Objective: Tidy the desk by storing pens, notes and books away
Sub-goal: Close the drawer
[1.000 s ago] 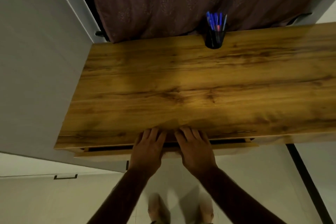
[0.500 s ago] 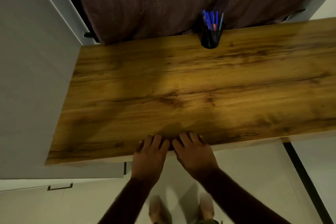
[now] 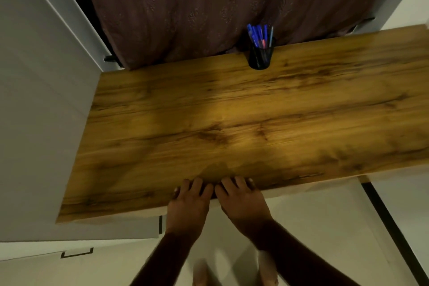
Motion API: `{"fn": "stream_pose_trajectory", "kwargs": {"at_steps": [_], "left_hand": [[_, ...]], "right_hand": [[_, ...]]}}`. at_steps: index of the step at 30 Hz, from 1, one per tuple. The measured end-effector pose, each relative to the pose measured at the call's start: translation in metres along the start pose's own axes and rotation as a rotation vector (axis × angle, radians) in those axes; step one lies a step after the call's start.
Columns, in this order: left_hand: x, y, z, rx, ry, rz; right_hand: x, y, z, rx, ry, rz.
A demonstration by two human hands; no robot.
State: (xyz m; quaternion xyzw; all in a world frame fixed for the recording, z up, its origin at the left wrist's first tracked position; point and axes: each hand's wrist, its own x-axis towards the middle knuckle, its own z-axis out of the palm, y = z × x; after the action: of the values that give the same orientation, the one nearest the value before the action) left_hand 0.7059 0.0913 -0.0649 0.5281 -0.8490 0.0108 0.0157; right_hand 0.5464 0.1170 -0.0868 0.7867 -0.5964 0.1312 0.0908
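Rested left hand (image 3: 189, 206) and right hand (image 3: 241, 204), flat and empty, on near edge of the surface (image 3: 232, 111); with pens (image 3: 257, 35) in far holder (image 3: 260, 58), seemingly finished, needing only withdrawal.

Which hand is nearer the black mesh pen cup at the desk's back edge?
Right. The right hand rests on the front edge of the wooden desk, nearly in line with the black mesh pen cup; the left hand rests beside it, farther left.

One wooden desk (image 3: 232, 111) is seen, and one black pen cup (image 3: 260, 59) at its far edge. At least five pens (image 3: 256, 35) are counted in it, though they are too bunched for an exact count. Two hands are counted, the left hand (image 3: 189, 206) and the right hand (image 3: 243, 206). One curtain (image 3: 209, 7) is counted.
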Motion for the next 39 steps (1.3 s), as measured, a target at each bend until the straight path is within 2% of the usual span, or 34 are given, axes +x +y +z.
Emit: {"fn": "stream_pose_trajectory", "kwargs": {"at_steps": [6, 12, 15, 17, 25, 34, 39], "left_hand": [[0.000, 0.008, -0.008, 0.012, -0.061, -0.063], [-0.002, 0.014, -0.020, 0.027, -0.169, -0.106], [-0.001, 0.021, -0.025, 0.012, -0.206, -0.184], [0.003, 0.027, -0.028, 0.003, -0.215, -0.225], [0.029, 0.056, -0.035, -0.132, -0.190, -0.311], [0.113, 0.084, -0.040, -0.246, -0.121, -0.165], [0.194, 0.080, -0.034, -0.261, -0.188, -0.112]], "right_hand": [[0.006, 0.001, -0.026, 0.150, -0.252, 0.091], [-0.007, 0.024, -0.045, 0.220, -0.402, 0.017], [-0.006, 0.036, -0.058, 0.278, -0.429, -0.027], [-0.006, 0.046, -0.067, 0.330, -0.511, -0.049], [-0.013, 0.096, -0.073, 0.402, -0.513, 0.095], [0.030, 0.151, -0.081, 0.382, -0.481, 0.240], [0.081, 0.187, -0.070, 0.380, -0.487, 0.367]]}}
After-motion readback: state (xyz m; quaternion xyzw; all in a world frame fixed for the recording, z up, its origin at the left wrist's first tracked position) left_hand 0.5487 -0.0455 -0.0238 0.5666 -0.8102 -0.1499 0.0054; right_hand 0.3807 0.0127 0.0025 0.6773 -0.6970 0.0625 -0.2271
